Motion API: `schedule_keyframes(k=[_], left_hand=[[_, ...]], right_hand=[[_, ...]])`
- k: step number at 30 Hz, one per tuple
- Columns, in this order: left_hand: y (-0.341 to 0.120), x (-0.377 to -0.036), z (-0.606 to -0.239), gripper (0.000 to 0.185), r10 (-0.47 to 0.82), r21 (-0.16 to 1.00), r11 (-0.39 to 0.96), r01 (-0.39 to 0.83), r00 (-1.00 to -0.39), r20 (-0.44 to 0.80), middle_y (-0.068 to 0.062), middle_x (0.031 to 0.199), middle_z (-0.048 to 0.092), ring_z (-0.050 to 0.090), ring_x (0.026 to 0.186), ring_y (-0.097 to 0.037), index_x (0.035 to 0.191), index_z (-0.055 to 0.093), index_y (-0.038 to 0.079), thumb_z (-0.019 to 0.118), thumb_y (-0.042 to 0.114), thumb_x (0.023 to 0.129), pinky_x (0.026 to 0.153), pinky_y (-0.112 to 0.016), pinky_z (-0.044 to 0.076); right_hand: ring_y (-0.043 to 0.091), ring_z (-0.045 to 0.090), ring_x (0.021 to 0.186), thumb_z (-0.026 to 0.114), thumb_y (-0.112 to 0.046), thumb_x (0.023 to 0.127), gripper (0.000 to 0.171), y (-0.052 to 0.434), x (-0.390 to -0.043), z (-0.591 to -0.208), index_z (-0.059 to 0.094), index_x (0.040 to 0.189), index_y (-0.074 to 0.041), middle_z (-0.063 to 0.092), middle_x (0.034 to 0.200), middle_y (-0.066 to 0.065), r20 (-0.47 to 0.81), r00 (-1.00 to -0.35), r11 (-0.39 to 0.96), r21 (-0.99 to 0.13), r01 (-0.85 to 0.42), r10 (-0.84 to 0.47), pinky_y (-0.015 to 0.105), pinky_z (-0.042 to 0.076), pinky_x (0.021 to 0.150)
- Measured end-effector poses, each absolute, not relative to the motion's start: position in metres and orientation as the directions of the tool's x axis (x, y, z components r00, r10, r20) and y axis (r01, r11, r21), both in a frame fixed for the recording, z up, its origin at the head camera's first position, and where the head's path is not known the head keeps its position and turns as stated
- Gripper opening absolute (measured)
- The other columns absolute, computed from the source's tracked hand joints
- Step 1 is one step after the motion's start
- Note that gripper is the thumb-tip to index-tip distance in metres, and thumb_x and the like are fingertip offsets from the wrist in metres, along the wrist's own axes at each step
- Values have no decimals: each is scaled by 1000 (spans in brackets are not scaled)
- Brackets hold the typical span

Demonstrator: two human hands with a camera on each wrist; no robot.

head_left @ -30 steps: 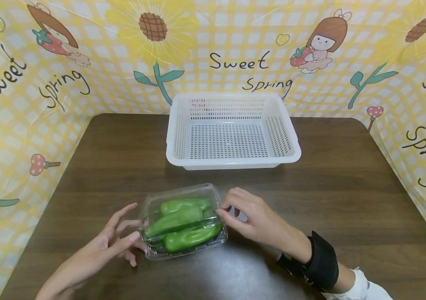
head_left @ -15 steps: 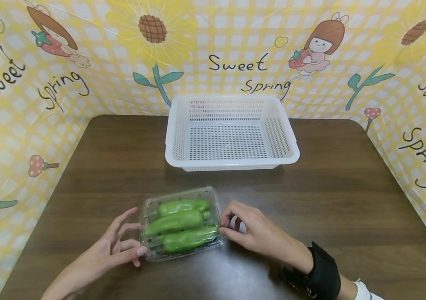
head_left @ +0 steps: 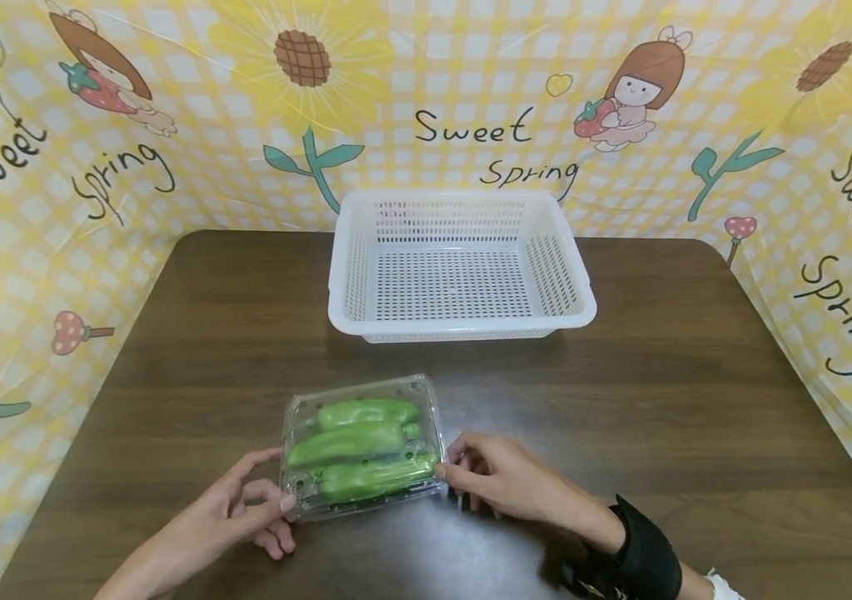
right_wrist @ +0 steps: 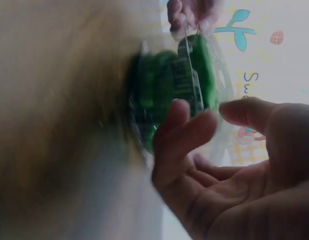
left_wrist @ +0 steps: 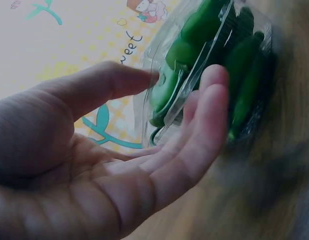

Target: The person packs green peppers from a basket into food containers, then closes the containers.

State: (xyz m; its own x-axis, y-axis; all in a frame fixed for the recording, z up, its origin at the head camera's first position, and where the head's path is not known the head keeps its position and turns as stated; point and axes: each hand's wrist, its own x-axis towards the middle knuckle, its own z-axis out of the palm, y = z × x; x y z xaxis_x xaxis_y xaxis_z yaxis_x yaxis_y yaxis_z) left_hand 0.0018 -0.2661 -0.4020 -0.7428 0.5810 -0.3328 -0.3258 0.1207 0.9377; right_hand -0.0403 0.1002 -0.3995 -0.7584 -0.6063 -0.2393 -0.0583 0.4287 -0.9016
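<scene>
A clear plastic clamshell box (head_left: 426,408) lies slightly turned on the near part of the table, its lid down over several long green peppers (head_left: 351,443). My left hand (head_left: 234,508) holds the box's left end, thumb on the lid's near left corner and fingers curled along the side. At the opposite end, my right hand (head_left: 497,475) pinches the right edge, thumb on top and fingers lower. In the left wrist view the thumb and fingers of my left hand (left_wrist: 139,160) stand on either side of the rim. The right wrist view is partly blurred.
Behind the box, a white perforated plastic basket (head_left: 463,329) stands at the back of the brown wooden table (head_left: 666,392). A yellow checked cloth (head_left: 441,50) with printed sunflowers hangs along the back and both sides. A black band (head_left: 632,550) circles the right wrist.
The lid has come down flatter over the peppers. My right hand has slid along the right edge toward me, and the left thumb has settled on the near left corner.
</scene>
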Motion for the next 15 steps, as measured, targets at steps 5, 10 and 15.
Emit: schedule_keyframes(k=[5,10,15], left_hand=[[-266,2,-404,69,600,950,51,-308,-751,-276,-17,105,69,71,91,-22,148,-10,-9,43,5,106,79,-39,61],[-263,2,-404,68,585,954,52,-296,-765,-270,-19,105,68,71,91,-22,148,-8,-10,44,5,105,79,-40,61],[-257,2,-404,70,572,957,42,-289,-778,-260,-21,104,67,71,90,-23,148,-6,-9,46,4,104,79,-41,61]], right_hand=[[21,57,50,58,-30,101,30,98,-39,-402,63,97,-1,69,81,18,-313,-710,376,-924,72,-631,40,51,39],[34,59,53,56,-28,102,33,98,-38,-405,62,96,4,69,84,21,-322,-699,326,-936,134,-639,44,52,40],[30,58,52,55,-27,103,34,99,-36,-407,60,96,6,69,84,22,-323,-701,297,-941,164,-636,40,52,38]])
